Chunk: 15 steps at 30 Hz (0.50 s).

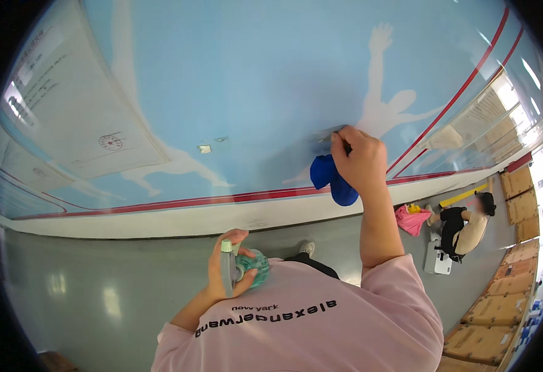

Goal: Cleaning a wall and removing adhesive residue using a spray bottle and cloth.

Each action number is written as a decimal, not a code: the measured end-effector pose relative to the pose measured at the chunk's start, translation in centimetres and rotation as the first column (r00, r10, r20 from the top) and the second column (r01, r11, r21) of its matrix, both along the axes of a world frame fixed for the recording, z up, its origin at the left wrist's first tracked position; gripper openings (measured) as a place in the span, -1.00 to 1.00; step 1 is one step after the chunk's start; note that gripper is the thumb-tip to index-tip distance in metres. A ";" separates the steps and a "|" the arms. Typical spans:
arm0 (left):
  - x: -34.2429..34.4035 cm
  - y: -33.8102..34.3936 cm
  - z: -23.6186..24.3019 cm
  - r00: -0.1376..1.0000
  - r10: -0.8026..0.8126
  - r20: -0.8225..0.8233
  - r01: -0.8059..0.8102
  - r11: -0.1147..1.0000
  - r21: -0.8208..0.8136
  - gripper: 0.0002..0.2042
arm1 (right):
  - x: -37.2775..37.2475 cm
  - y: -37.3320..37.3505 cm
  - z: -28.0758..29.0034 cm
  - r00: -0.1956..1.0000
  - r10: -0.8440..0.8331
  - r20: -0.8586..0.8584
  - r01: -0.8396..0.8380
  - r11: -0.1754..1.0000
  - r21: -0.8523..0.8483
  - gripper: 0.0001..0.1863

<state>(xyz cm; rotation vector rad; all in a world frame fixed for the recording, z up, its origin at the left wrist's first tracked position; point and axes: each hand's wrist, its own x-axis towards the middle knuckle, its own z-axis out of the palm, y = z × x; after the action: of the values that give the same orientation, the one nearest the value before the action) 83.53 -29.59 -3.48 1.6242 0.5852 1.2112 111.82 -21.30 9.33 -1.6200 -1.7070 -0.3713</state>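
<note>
Right hand: fingers bent and pinched together at the wall, gripping a bunched royal-blue soft cloth that hangs below the palm, in front of the wall's lower part. A greyish smudge shows at the fingertips; whether it is a mark, a reflection or a thin held piece cannot be told.

Left hand: closed around a clear teal plastic spray bottle with a grey trigger head and pale green nozzle, held close to the front of the pink shirt.

Progress (judgement): work on the wall seems under way, not complete. Most of the blue field around the right hand looks clean. Left over: a small squarish pale scrap and, just beside it, a faint thin mark, both left of the cloth and untouched by either hand.

Surface: glossy light-blue wall panel with white athlete silhouettes, a red stripe near the bottom and a white band under it. Large whitish printed sheets at far left.

Room: shiny grey floor. To the right, a pink plastic bag, a long yellow strip, a second person in a black cap, low beside a white case; beyond, stacked brown boxes line the far side
</note>
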 end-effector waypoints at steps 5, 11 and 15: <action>1.7 0.1 0.7 0.998 0.048 -0.041 -0.046 0.997 0.055 -0.36 | 0.5 -0.2 0.5 0.990 0.118 -0.080 -0.118 0.993 0.004 -0.85; 3.1 -0.5 1.1 0.994 0.108 -0.009 -0.108 0.994 0.018 -0.36 | 0.3 -1.3 1.4 0.954 0.282 -0.101 -0.291 0.952 -0.093 -0.95; 3.6 -0.7 1.7 0.986 0.164 -0.028 -0.163 0.986 0.038 -0.37 | 1.0 -2.4 -0.9 0.880 0.472 -0.049 -0.474 0.865 -0.165 -0.96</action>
<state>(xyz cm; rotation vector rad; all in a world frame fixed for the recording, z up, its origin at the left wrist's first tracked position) 87.15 -30.30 -1.82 1.6525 0.7322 1.3245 112.82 -23.73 8.44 -1.2472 -2.1030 0.0279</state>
